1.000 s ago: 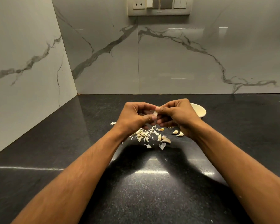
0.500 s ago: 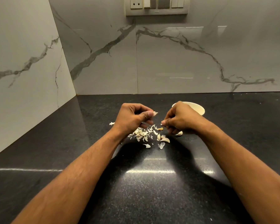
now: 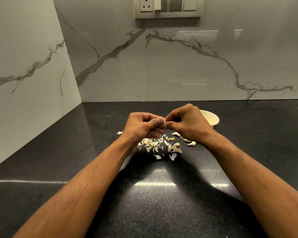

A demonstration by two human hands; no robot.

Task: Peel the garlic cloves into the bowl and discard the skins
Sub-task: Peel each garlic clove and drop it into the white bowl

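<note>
In the head view, the hands are meeting again above the dark speckled stone counter [image 3: 162,203], having been drawn apart half a second ago. The left hand [image 3: 141,126] is pinching a small pale garlic clove [image 3: 163,120] under its thumb, while the right hand [image 3: 186,122] is closing its fingertips on the same clove, probably starting another strip of skin. Beneath them a heap of papery white skins [image 3: 151,144] and several unpeeled cloves [image 3: 191,143] are lying. The cream round bowl [image 3: 212,118] is sitting just behind the right hand, waiting for this clove.
</note>
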